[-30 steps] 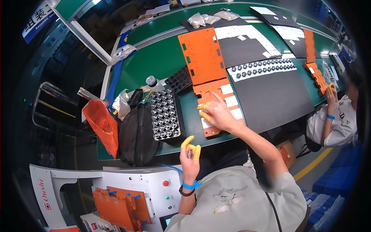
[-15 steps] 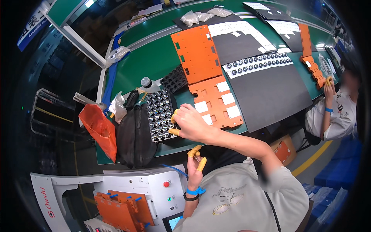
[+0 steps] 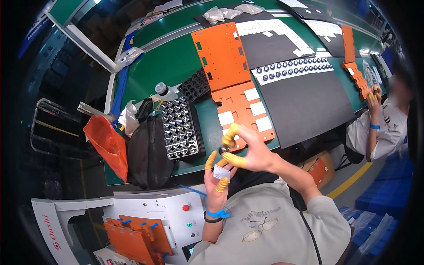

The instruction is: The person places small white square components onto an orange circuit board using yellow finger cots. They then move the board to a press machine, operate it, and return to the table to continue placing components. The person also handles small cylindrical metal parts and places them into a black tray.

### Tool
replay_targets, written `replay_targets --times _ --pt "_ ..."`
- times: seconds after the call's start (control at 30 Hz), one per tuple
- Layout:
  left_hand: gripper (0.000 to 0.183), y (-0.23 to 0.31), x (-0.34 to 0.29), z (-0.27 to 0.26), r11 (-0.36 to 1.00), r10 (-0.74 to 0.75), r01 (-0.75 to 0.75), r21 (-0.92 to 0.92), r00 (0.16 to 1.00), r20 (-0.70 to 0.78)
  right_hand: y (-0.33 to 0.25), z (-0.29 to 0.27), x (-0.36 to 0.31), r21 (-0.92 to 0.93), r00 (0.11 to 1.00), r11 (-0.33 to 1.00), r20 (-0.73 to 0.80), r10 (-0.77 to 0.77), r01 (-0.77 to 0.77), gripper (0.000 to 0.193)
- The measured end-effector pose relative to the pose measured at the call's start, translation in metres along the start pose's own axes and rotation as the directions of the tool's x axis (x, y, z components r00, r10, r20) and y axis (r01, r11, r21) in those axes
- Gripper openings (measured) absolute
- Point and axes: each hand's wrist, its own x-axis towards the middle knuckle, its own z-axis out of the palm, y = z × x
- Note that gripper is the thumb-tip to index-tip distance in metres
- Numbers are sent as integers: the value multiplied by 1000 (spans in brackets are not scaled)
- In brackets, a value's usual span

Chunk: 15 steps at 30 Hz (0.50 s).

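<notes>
Yellow finger cots cover the fingertips of both my hands. My left hand (image 3: 215, 187) is closed on a small white square board (image 3: 222, 172), palm up in front of the bench edge. Just above it, my right hand (image 3: 254, 152) pinches a small dark round part, apparently a lens (image 3: 224, 150). The lens is close to the board; whether they touch I cannot tell. Left of my hands stands a black tray (image 3: 198, 137) with rows of round shiny lenses. Behind my right hand lies an orange hinged fixture (image 3: 229, 106), opened flat, with white square boards in its lower half.
An empty black tray (image 3: 194, 86) and a clear bottle (image 3: 165, 92) lie behind the lens tray. A black bag (image 3: 150, 154) and orange bag (image 3: 108, 143) hang at the left edge. Lens rows (image 3: 293, 68) sit beyond a black mat (image 3: 309, 106). A co-worker (image 3: 382, 123) works at right.
My right hand has left the lens tray and moved right and toward me, now with a dark lens in its fingers. My left hand has turned, and the white board now shows in it.
</notes>
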Motion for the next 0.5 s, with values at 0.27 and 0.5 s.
replay_targets --times 0.27,0.5 --pt "67 7 5 11 976 215 -217 -6 965 152 -13 -14 -52 233 991 966 100 93 -114 31" --pt "77 1 -1 22 960 264 -276 47 949 173 -4 0 -61 443 971 866 150 184 -232 32"
